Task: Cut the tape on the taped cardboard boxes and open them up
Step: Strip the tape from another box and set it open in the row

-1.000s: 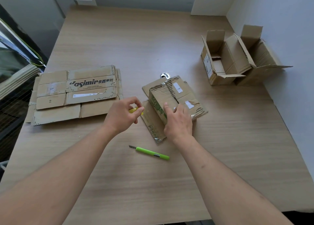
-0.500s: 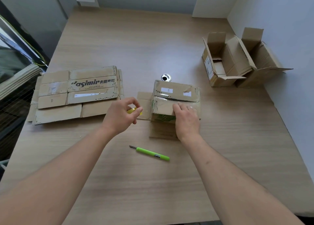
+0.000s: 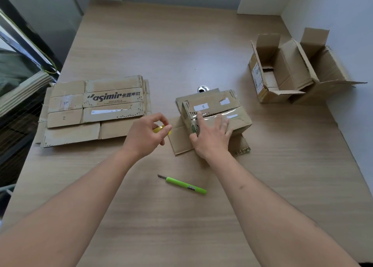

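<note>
Brown, worn cardboard box sealed with glossy clear tape (image 3: 217,113) near mid-table on pale wood-grain tabletop (image 3: 181,44), loose flaps splayed flat beneath and to its left. Right hand (image 3: 210,137) resting on near left corner of box, fingers spread and fairly straight across taped top, thumb wrapped down left side; lower near face of box hidden behind this hand. Left hand (image 3: 145,135) just left of box, fingers curled, pinching small yellow object (image 3: 161,130) between thumb and forefinger; mostly covered by fingers, so too hidden to identify. Lime-green utility knife with short blade exposed (image 3: 182,185) lying untouched on table nearer the body, between both forearms. Flattened stack of brown cardboard printed with dark lettering (image 3: 96,109) well to the left. Two opened brown cartons with flaps raised (image 3: 294,69) against right wall, touching each other; interiors only partly visible. Small shiny metal disc (image 3: 203,89) just behind taped box, partly hidden by it.
</note>
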Demonstrator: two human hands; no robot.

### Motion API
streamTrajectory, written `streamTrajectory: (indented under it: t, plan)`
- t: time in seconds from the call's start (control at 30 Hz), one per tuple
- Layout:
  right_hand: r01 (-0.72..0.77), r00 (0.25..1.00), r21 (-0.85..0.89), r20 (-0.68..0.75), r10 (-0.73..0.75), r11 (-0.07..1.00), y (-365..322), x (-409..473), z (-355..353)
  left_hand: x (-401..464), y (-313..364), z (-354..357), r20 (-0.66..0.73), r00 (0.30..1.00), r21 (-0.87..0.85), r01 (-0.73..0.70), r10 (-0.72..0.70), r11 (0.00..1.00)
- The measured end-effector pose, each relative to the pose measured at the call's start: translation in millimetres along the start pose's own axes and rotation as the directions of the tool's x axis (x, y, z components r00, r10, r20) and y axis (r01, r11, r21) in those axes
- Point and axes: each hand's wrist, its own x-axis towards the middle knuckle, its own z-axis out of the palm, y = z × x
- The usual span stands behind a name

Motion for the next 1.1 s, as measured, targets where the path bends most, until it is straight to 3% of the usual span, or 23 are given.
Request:
streamTrajectory:
  t: [0.17, 0.3, 0.43, 0.67, 0.93, 1.03, 1.1]
  plan:
    - [0.112, 0.99, -0.041, -0.082, -0.115, 0.993, 16, 9, -10, 9, 2, 0, 0.012, 1.0, -0.017, 0.008, -0.007, 1.0]
    - [0.308, 0.925, -0.018, -0.23, -0.304, 0.951, 36, 10, -10, 18, 7, 1, 0.029, 1.0, -0.042, 0.005, -0.004, 0.999]
    - [0.352, 0.912, 0.078, -0.25, -0.324, 0.933, 49, 7, 1, 23, 14, 7, 0.066, 0.998, -0.092, 0.01, -0.004, 0.996]
    - [0.482, 0.85, 0.073, -0.279, -0.446, 0.873, 73, 8, 9, 20, 17, 20, 0.086, 0.996, -0.073, 0.018, -0.011, 0.997]
    - [0.511, 0.791, -0.016, -0.381, -0.478, 0.859, 76, 6, 18, 9, 26, 26, 0.076, 0.997, -0.043, 0.002, 0.002, 0.999]
    - [0.491, 0.829, 0.07, -0.343, -0.441, 0.868, 72, 4, 16, 1, 31, 28, 0.077, 0.997, -0.065, 0.013, -0.008, 0.998]
    - [0.48, 0.862, 0.22, -0.296, -0.411, 0.849, 71, -1, 10, -4, 34, 30, 0.08, 0.997, -0.074, 0.025, -0.019, 0.997]
